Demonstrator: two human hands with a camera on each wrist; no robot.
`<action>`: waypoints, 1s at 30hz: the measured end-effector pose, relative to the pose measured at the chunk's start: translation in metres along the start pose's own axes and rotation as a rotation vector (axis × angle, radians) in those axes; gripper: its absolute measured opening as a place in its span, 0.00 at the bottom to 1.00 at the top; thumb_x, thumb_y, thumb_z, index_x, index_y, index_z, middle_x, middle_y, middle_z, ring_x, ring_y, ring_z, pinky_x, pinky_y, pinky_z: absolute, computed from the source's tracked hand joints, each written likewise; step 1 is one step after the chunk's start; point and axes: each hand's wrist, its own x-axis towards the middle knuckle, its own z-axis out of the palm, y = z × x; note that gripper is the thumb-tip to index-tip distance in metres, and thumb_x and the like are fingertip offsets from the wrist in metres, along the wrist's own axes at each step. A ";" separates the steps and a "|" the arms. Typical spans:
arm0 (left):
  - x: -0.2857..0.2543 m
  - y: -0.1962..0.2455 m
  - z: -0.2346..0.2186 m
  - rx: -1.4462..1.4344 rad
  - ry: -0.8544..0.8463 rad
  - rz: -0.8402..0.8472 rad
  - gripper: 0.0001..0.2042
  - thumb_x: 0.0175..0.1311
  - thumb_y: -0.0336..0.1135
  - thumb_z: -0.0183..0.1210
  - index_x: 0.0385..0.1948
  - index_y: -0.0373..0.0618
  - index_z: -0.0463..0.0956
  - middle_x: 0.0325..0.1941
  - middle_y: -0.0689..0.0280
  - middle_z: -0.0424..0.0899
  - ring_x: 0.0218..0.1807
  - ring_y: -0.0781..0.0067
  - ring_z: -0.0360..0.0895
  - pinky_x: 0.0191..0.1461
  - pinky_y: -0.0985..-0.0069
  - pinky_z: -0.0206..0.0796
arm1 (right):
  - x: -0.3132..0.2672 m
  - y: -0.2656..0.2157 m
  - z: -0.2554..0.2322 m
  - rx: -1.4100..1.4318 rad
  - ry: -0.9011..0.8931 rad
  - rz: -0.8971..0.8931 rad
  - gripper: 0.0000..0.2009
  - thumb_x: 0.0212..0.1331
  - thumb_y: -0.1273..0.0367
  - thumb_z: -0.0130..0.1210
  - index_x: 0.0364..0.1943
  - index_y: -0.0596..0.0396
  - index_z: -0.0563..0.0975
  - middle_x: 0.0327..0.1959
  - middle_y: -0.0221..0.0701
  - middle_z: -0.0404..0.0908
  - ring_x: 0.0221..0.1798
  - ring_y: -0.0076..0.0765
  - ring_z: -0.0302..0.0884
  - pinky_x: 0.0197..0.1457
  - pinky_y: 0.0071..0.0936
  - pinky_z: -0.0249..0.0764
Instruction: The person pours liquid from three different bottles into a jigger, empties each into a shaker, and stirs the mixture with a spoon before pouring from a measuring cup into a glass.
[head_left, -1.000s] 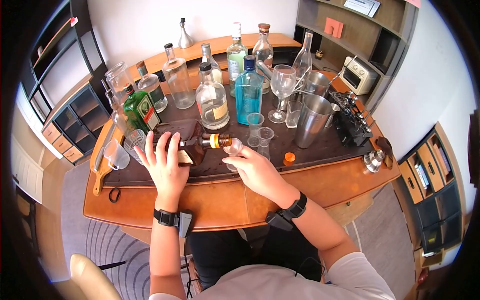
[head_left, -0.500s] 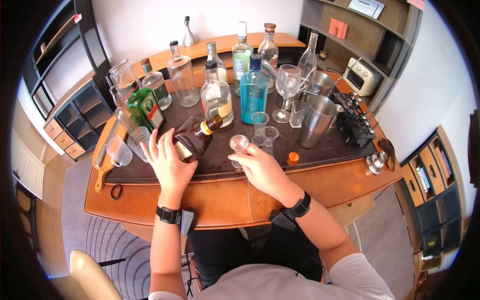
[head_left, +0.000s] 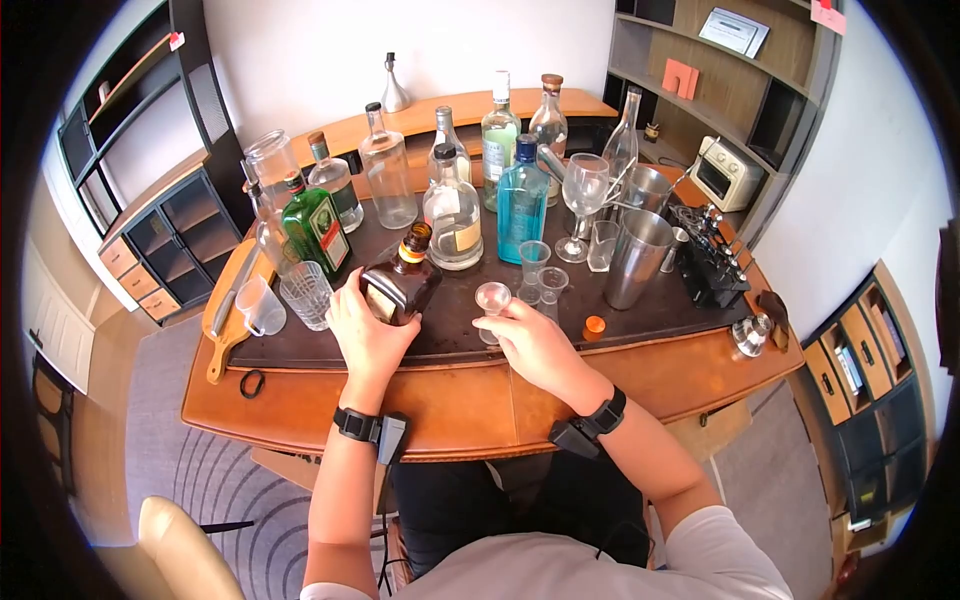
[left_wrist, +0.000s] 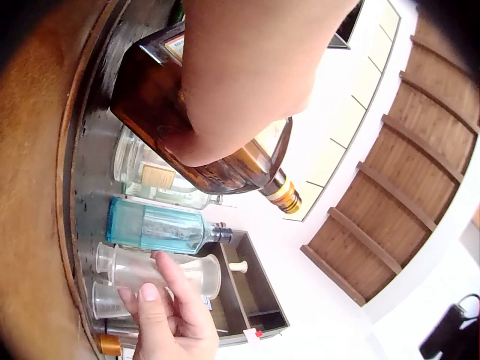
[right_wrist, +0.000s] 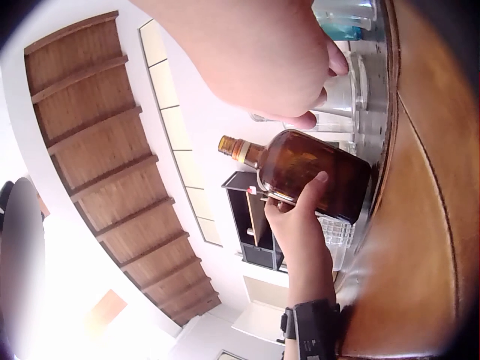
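My left hand (head_left: 370,335) grips a dark brown square bottle (head_left: 405,283) around its body, thumb across one face in the right wrist view. The uncapped neck of this bottle (right_wrist: 307,171) points upward with a slight tilt, and a yellow band circles it. To the right, my right hand (head_left: 540,345) pinches a small clear measuring cup (head_left: 492,296) between thumb and fingers, its mouth facing up. A gap separates bottle and cup. Two more clear plastic cups (head_left: 551,284) stand just behind the right hand. An orange cap (head_left: 595,325) lies on the dark mat to its right.
Behind the hands stand several bottles, among them a blue one (head_left: 522,205) and a green one (head_left: 318,228). A steel shaker tin (head_left: 637,262) and a wine glass (head_left: 585,185) stand right; a ribbed glass (head_left: 305,295), plastic jug (head_left: 260,305) and wooden board (head_left: 222,345) left.
The brown bottle has swung from lying level with its mouth at the measuring cup to nearly upright, moving left away from the cup. The right hand keeps holding the cup in about the same place.
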 end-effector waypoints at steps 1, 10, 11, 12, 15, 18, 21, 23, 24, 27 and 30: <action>0.000 0.000 0.000 -0.004 0.001 -0.007 0.51 0.35 0.39 0.81 0.68 0.36 0.63 0.58 0.49 0.73 0.61 0.45 0.70 0.68 0.54 0.61 | 0.001 -0.002 -0.002 -0.005 -0.009 0.007 0.14 0.62 0.79 0.57 0.50 0.54 0.84 0.53 0.40 0.80 0.54 0.50 0.83 0.56 0.43 0.80; -0.001 -0.003 0.001 -0.010 -0.013 -0.082 0.50 0.37 0.41 0.80 0.67 0.38 0.63 0.60 0.52 0.74 0.65 0.49 0.68 0.71 0.53 0.59 | 0.022 -0.030 -0.041 0.009 0.093 -0.119 0.16 0.63 0.81 0.55 0.52 0.54 0.84 0.53 0.40 0.81 0.55 0.50 0.83 0.57 0.41 0.80; -0.001 -0.003 0.001 -0.014 -0.010 -0.085 0.50 0.36 0.41 0.80 0.67 0.38 0.63 0.60 0.52 0.74 0.66 0.48 0.68 0.71 0.53 0.59 | 0.024 -0.032 -0.050 0.003 0.084 -0.116 0.16 0.63 0.81 0.55 0.52 0.54 0.84 0.53 0.40 0.81 0.54 0.51 0.83 0.57 0.41 0.80; -0.001 -0.003 0.001 -0.019 -0.007 -0.087 0.50 0.36 0.41 0.80 0.67 0.38 0.63 0.60 0.52 0.74 0.66 0.48 0.68 0.71 0.53 0.59 | 0.026 -0.034 -0.060 -0.003 0.076 -0.112 0.16 0.63 0.81 0.55 0.52 0.54 0.84 0.53 0.41 0.81 0.54 0.51 0.83 0.57 0.41 0.80; -0.001 -0.002 0.001 -0.043 -0.003 -0.103 0.49 0.36 0.39 0.80 0.67 0.38 0.64 0.60 0.52 0.75 0.65 0.48 0.69 0.71 0.53 0.59 | 0.029 -0.044 -0.094 -0.027 0.053 -0.034 0.15 0.63 0.82 0.57 0.52 0.55 0.85 0.58 0.42 0.81 0.59 0.49 0.81 0.62 0.36 0.77; -0.001 -0.003 0.002 -0.027 0.023 -0.082 0.50 0.35 0.39 0.80 0.67 0.38 0.64 0.59 0.52 0.75 0.65 0.48 0.69 0.70 0.53 0.60 | 0.028 -0.035 -0.119 -0.005 0.150 -0.083 0.15 0.64 0.81 0.58 0.52 0.53 0.86 0.52 0.38 0.82 0.48 0.38 0.83 0.52 0.29 0.78; -0.002 -0.004 0.004 -0.013 0.039 -0.088 0.50 0.35 0.39 0.80 0.67 0.37 0.63 0.58 0.51 0.75 0.64 0.47 0.70 0.70 0.52 0.60 | 0.024 -0.032 -0.151 -0.012 0.117 0.150 0.14 0.64 0.81 0.57 0.50 0.54 0.85 0.47 0.38 0.82 0.45 0.38 0.81 0.51 0.31 0.78; -0.001 -0.003 0.003 -0.026 0.029 -0.104 0.50 0.35 0.38 0.81 0.67 0.37 0.63 0.58 0.51 0.75 0.63 0.46 0.70 0.70 0.53 0.60 | 0.021 -0.004 -0.162 0.003 0.139 0.181 0.14 0.65 0.79 0.59 0.51 0.52 0.86 0.42 0.34 0.82 0.38 0.31 0.79 0.45 0.28 0.77; -0.001 -0.005 0.004 -0.025 0.035 -0.097 0.50 0.35 0.38 0.81 0.67 0.37 0.63 0.58 0.51 0.75 0.63 0.46 0.70 0.70 0.52 0.60 | 0.019 0.012 -0.167 0.060 0.126 0.204 0.14 0.66 0.78 0.58 0.52 0.54 0.85 0.43 0.34 0.83 0.40 0.31 0.81 0.48 0.28 0.78; -0.001 -0.004 0.003 -0.023 0.040 -0.084 0.51 0.34 0.38 0.81 0.67 0.37 0.63 0.58 0.50 0.75 0.63 0.45 0.70 0.70 0.52 0.60 | 0.016 0.027 -0.180 0.482 0.145 0.439 0.14 0.69 0.77 0.56 0.57 0.58 0.82 0.48 0.36 0.85 0.49 0.35 0.84 0.54 0.28 0.81; -0.001 -0.003 0.002 -0.017 0.035 -0.097 0.50 0.35 0.37 0.81 0.67 0.36 0.64 0.58 0.50 0.75 0.63 0.45 0.70 0.71 0.52 0.60 | 0.013 0.033 -0.196 0.875 0.149 0.583 0.17 0.72 0.74 0.55 0.63 0.60 0.77 0.52 0.39 0.84 0.54 0.38 0.85 0.61 0.32 0.82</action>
